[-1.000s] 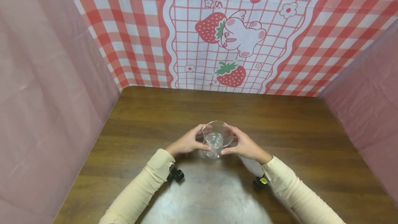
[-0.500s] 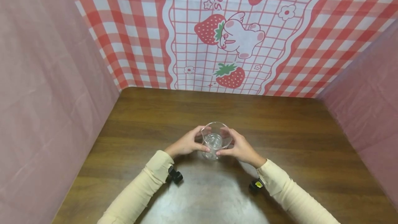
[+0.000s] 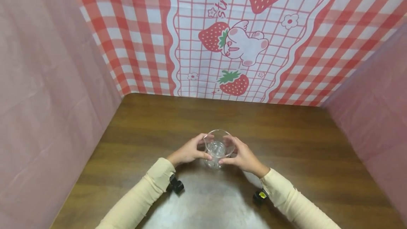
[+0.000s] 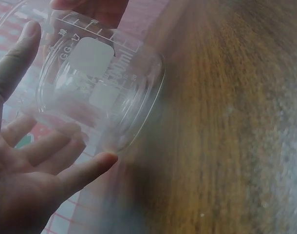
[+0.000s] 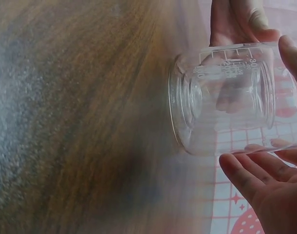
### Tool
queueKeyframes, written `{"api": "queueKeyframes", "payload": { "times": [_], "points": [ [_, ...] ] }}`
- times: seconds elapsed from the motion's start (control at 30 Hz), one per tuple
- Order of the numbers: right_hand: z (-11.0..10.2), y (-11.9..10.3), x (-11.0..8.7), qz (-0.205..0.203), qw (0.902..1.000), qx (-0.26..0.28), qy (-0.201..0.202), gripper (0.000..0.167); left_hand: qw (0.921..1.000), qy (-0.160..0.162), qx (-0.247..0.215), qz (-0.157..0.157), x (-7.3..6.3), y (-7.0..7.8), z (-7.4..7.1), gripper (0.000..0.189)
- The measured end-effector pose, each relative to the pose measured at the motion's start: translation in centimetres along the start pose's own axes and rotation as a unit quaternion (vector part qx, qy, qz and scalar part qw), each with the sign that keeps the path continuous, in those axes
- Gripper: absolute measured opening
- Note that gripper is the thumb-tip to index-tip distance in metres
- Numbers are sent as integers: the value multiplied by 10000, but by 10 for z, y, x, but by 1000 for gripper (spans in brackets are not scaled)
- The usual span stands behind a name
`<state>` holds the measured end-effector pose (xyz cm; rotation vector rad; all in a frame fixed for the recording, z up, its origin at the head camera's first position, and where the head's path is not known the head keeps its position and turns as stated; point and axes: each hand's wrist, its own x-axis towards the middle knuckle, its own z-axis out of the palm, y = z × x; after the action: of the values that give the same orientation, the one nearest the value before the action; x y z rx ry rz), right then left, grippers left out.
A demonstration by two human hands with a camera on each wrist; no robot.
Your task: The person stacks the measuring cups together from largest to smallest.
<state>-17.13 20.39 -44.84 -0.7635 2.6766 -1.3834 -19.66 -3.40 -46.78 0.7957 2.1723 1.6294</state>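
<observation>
A clear glass beaker with white scale markings is at the middle of the table, held between both hands. A smaller clear glass vessel with its own rim shows nested inside it. My left hand grips the beaker's left side, thumb on the near face and fingers round the back. From the right, my right hand holds it the same way, its thumb close to the left thumb. In the left wrist view, white lettering and pale label patches show on the glass. The beaker's base is close over the wood.
The brown wooden table reflects light near its front. Behind it hangs a red and white strawberry cloth; pink curtains stand on both sides. Black wrist cameras sit below each cuff.
The head view has tilted up slightly, so everything sits lower in it. My right hand has shifted a little leftward round the beaker, and the thumbs are closer together. Both hands keep their hold.
</observation>
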Motion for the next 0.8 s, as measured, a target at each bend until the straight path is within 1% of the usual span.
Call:
{"api": "queueKeyframes", "payload": {
  "times": [0.17,0.43,0.8],
  "points": [
    [1,1,-3,-49,9999,101,36,79,10000,-2,-62,-17,1,-3,2,74],
    [5,2,1,-65,9999,72,35,78,10000,32,-75,-50,0,-3,-2,74],
    [5,1,2,5,9998,219,25,79,9999,95,-62,-55,1,-3,-2,75]
  ]
}}
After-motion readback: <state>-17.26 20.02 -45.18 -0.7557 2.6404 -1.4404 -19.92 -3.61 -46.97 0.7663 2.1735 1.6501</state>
